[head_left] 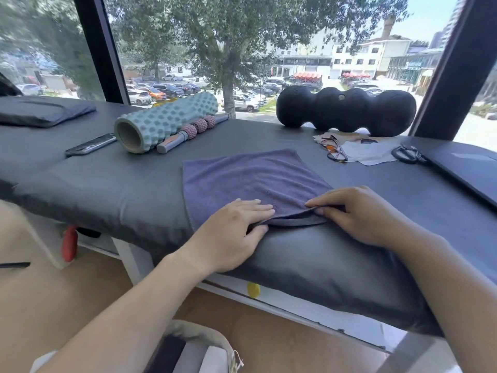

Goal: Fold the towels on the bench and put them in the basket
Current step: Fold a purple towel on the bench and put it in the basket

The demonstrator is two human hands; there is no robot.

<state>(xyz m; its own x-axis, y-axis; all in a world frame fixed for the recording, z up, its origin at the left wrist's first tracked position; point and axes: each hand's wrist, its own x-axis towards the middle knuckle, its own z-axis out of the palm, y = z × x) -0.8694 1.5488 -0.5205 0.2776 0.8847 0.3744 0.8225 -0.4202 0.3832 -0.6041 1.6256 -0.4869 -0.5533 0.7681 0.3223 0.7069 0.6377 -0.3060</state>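
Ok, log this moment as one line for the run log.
stage: folding | purple towel flat on bench | left hand pinches near edge | right hand pinches near edge

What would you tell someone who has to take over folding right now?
Left hand: pinching the near edge of the purple terry towel, fingers on top, thumb underneath.
Right hand: pinching the same near edge further right.
The towel lies flat on the dark grey padded bench, near edge just lifted.
Done: the towel is spread out.
Left: fold it, then put it in the light fabric basket on the floor below.
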